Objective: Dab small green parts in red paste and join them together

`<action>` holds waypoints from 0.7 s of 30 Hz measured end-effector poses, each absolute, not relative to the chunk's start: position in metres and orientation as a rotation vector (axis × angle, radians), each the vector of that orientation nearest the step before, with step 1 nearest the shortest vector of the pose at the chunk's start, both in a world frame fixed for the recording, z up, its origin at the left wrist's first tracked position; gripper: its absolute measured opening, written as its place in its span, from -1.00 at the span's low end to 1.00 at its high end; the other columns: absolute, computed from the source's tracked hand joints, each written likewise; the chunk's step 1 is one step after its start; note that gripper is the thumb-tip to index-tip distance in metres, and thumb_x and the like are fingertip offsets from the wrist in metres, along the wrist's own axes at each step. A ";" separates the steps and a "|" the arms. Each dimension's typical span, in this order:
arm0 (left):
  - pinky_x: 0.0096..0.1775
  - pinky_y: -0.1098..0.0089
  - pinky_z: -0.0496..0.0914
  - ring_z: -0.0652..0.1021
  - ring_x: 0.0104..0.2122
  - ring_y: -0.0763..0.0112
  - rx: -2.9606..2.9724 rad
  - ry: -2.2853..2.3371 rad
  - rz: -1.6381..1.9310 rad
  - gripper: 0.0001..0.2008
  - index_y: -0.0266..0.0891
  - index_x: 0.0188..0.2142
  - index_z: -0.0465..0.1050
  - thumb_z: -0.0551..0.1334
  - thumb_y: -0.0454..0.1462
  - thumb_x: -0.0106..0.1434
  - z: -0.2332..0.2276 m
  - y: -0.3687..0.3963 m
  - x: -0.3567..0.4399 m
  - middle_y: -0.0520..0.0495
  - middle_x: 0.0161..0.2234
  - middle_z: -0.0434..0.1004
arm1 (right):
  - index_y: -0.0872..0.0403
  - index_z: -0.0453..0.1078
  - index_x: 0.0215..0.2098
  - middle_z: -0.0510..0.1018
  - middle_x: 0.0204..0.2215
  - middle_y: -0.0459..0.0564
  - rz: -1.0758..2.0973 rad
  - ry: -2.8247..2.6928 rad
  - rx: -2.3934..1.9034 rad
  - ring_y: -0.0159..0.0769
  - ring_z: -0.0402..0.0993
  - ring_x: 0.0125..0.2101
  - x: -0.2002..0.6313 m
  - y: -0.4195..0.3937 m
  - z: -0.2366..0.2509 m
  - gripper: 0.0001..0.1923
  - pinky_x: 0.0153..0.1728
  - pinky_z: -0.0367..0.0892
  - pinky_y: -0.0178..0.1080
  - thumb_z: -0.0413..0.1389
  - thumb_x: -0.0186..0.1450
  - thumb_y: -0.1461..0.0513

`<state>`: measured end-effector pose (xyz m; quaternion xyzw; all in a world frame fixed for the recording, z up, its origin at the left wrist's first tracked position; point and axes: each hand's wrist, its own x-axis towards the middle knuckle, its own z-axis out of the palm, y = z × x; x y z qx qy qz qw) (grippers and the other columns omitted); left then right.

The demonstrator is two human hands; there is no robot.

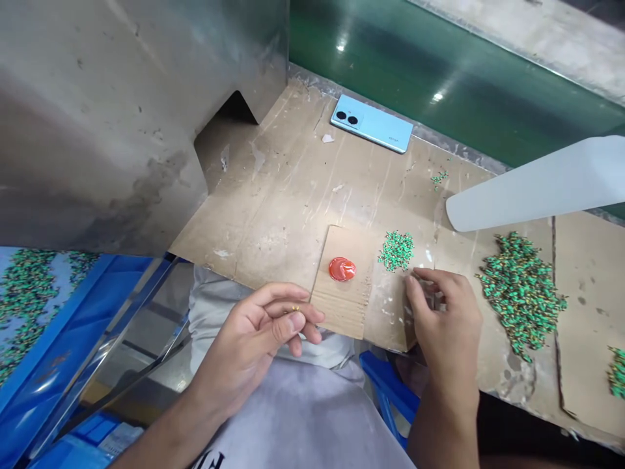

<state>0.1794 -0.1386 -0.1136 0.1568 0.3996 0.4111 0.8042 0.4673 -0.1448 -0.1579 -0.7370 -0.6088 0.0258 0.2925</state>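
Note:
My left hand hovers at the near edge of the cardboard-covered table, thumb and fingers pinched on a tiny gold-tipped part. My right hand rests on the cardboard with its fingertips down at several small parts, just below a small heap of green parts. Between the hands lies a small cardboard piece carrying a blob of red paste.
A large heap of green parts lies to the right, more at the far right edge. A light blue phone lies at the back by a green conveyor belt. A metal housing stands left; a blue tray holds green parts.

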 end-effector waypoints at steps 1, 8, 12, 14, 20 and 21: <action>-0.41 0.67 0.51 0.71 -0.37 0.49 0.337 0.861 0.885 -0.88 -0.17 -0.15 0.73 0.53 -0.32 0.31 -0.114 -0.139 0.179 -0.06 -0.28 0.79 | 0.07 0.57 -0.14 0.60 -0.22 0.11 0.075 -1.620 -1.975 -0.11 0.49 -0.26 0.465 -0.141 -0.160 -0.73 -0.11 0.42 -0.01 0.16 0.47 0.05; -0.32 0.59 0.55 0.69 -0.33 0.44 0.353 0.882 0.909 -0.93 -0.23 -0.19 0.73 0.45 -0.29 0.36 -0.117 -0.140 0.174 -0.10 -0.26 0.75 | 0.06 0.54 -0.27 0.58 -0.32 0.06 0.050 -1.590 -1.981 -0.15 0.46 -0.33 0.465 -0.129 -0.166 -0.80 -0.16 0.40 -0.05 0.16 0.43 0.13; -0.34 0.56 0.53 0.66 -0.36 0.44 0.373 0.851 0.907 -0.95 -0.23 -0.24 0.72 0.44 -0.30 0.35 -0.117 -0.140 0.173 -0.07 -0.34 0.71 | 0.05 0.50 -0.30 0.55 -0.35 0.02 0.061 -1.567 -1.974 -0.19 0.43 -0.37 0.464 -0.128 -0.165 -0.84 -0.21 0.39 -0.09 0.16 0.39 0.15; -0.37 0.56 0.50 0.64 -0.38 0.44 0.393 0.846 0.895 -0.95 -0.23 -0.25 0.71 0.44 -0.30 0.36 -0.117 -0.140 0.173 -0.07 -0.35 0.69 | 0.05 0.48 -0.29 0.54 -0.34 0.02 0.068 -1.559 -1.967 -0.20 0.43 -0.36 0.464 -0.129 -0.164 -0.85 -0.22 0.38 -0.10 0.15 0.39 0.16; -0.47 0.61 0.27 0.45 -0.49 0.59 0.430 0.886 0.843 -0.93 -0.22 -0.22 0.68 0.41 -0.27 0.39 -0.122 -0.141 0.173 -0.04 -0.35 0.66 | 0.06 0.46 -0.23 0.53 -0.31 0.00 0.111 -1.567 -1.903 -0.22 0.43 -0.34 0.463 -0.134 -0.162 -0.86 -0.26 0.35 -0.15 0.15 0.45 0.17; -0.46 0.61 0.26 0.43 -0.49 0.60 0.440 0.899 0.829 -0.92 -0.21 -0.21 0.68 0.39 -0.26 0.41 -0.123 -0.142 0.173 -0.03 -0.36 0.65 | 0.06 0.46 -0.22 0.52 -0.31 -0.01 0.113 -1.564 -1.880 -0.24 0.42 -0.35 0.462 -0.135 -0.161 -0.88 -0.27 0.34 -0.15 0.16 0.45 0.18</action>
